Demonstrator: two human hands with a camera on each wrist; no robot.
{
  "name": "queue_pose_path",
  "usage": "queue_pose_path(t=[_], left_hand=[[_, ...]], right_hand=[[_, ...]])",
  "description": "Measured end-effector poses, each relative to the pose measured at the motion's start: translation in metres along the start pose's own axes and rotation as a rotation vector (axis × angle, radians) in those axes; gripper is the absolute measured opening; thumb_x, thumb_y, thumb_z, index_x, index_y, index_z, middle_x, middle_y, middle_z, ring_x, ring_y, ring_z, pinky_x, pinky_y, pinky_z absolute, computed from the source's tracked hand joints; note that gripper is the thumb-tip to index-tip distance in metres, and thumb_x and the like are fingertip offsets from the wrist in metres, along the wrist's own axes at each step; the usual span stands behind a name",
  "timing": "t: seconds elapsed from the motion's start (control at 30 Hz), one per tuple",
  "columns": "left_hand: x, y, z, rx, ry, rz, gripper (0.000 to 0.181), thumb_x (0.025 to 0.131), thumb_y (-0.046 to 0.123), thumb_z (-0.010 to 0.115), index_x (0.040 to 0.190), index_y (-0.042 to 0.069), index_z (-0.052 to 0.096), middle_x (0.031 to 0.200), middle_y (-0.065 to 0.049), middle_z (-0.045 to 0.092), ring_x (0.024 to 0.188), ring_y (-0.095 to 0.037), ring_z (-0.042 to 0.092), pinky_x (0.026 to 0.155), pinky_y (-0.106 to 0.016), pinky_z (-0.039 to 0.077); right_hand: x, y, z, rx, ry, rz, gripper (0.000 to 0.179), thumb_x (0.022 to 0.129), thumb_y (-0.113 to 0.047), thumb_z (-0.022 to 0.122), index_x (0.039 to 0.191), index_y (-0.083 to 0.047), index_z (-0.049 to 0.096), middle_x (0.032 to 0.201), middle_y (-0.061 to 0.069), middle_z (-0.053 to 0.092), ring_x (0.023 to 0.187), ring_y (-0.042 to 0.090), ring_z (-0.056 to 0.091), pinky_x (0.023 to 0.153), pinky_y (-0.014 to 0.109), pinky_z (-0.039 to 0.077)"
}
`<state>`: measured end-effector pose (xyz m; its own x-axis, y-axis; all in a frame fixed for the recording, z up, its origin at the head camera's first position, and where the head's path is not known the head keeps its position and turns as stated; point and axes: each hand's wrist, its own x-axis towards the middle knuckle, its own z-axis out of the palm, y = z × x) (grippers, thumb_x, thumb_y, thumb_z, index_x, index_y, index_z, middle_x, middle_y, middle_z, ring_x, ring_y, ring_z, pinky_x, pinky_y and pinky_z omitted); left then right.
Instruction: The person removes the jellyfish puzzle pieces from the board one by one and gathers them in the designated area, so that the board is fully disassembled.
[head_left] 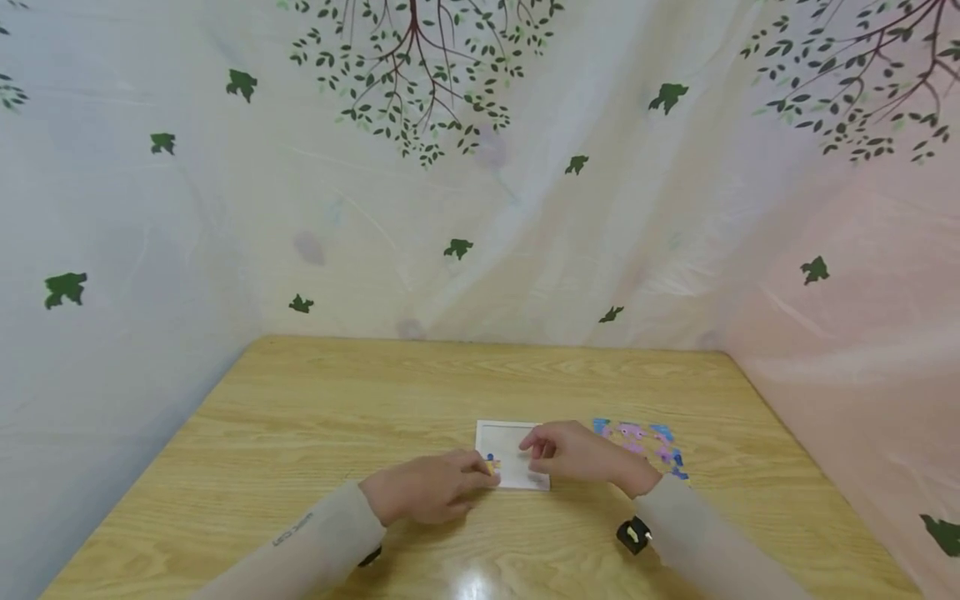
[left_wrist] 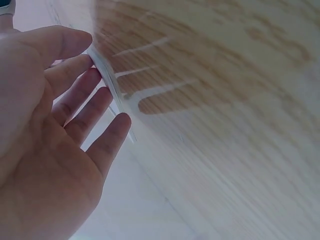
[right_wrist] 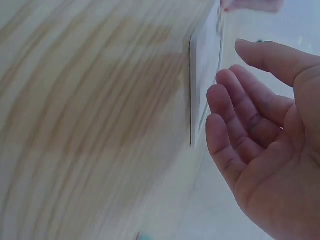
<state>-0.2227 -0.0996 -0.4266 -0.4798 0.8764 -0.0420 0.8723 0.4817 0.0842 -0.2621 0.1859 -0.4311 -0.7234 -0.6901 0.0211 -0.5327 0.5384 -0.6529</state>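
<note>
A shallow white puzzle tray (head_left: 513, 475) with a raised rim lies on the table. One small colourful puzzle piece (head_left: 491, 465) is in its lower left corner. My left hand (head_left: 435, 487) rests at that corner, its fingertips at the piece and the tray's edge; the left wrist view shows these fingers (left_wrist: 112, 137) spread and fairly straight along the rim. Over the tray's right side hovers my right hand (head_left: 581, 452), fingers loosely bent and nothing between thumb and fingertips. In the right wrist view the palm (right_wrist: 280, 170) faces the tray's edge (right_wrist: 195, 95), apart from it.
Several loose pink and blue puzzle pieces (head_left: 663, 433) lie right of the tray, partly hidden behind the right wrist. The wooden table (head_left: 337, 400) meets a pale curtain (head_left: 360, 250) with leaf prints at the back and sides. A black wrist device (head_left: 633, 535) sits under the right sleeve.
</note>
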Motion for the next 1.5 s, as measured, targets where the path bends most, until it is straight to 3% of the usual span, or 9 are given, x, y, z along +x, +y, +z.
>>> queue_pose_path(t=[0.27,0.53,0.77,1.0,1.27,1.5], left_hand=[[-0.002,0.001,-0.001,-0.024,-0.007,0.004,0.044,0.102,0.020,0.064,0.145,0.013,0.059,0.134,-0.002,0.056,0.115,-0.009,0.055,0.098,-0.021,0.049],[-0.007,0.000,-0.006,-0.122,-0.082,-0.053,0.041,0.103,0.023,0.062,0.143,0.014,0.059,0.147,-0.001,0.052,0.134,-0.013,0.051,0.111,-0.028,0.043],[-0.014,0.003,-0.011,-0.027,-0.095,-0.073,0.049,0.102,0.027,0.064,0.150,0.023,0.055,0.146,-0.008,0.048,0.120,-0.015,0.057,0.093,-0.029,0.054],[-0.014,0.003,-0.013,-0.082,-0.087,-0.078,0.047,0.102,0.025,0.064,0.149,0.022,0.056,0.136,-0.005,0.052,0.102,-0.005,0.059,0.086,-0.021,0.053],[-0.015,0.001,-0.011,-0.132,-0.086,-0.086,0.048,0.101,0.025,0.066,0.149,0.021,0.056,0.133,-0.001,0.053,0.100,-0.003,0.056,0.088,-0.019,0.050],[-0.015,0.002,-0.007,-0.192,-0.072,-0.099,0.054,0.098,0.031,0.072,0.148,0.021,0.056,0.139,-0.002,0.051,0.109,-0.006,0.054,0.096,-0.023,0.050]], right_hand=[[0.025,-0.017,0.023,-0.068,-0.012,-0.032,0.031,0.096,-0.015,0.071,0.121,0.004,0.070,0.097,0.000,0.066,0.086,0.007,0.060,0.077,0.023,0.053],[0.034,-0.024,0.031,-0.124,0.045,-0.038,0.021,0.090,-0.013,0.078,0.106,-0.001,0.074,0.088,0.001,0.062,0.079,0.007,0.054,0.072,0.022,0.049],[0.036,-0.025,0.031,-0.080,0.031,-0.011,0.019,0.089,-0.011,0.079,0.103,-0.001,0.072,0.091,0.001,0.064,0.083,0.010,0.058,0.075,0.023,0.051],[0.038,-0.026,0.030,-0.025,0.020,0.005,0.020,0.087,-0.006,0.078,0.103,-0.002,0.066,0.091,0.002,0.063,0.083,0.011,0.057,0.075,0.023,0.050],[0.036,-0.025,0.031,0.025,0.011,-0.005,0.018,0.094,-0.007,0.071,0.103,-0.008,0.056,0.087,-0.003,0.063,0.077,0.005,0.057,0.071,0.024,0.050],[0.023,-0.012,0.023,0.075,-0.014,-0.002,0.017,0.097,-0.012,0.068,0.106,-0.010,0.054,0.080,-0.008,0.061,0.067,0.002,0.051,0.062,0.020,0.044]])
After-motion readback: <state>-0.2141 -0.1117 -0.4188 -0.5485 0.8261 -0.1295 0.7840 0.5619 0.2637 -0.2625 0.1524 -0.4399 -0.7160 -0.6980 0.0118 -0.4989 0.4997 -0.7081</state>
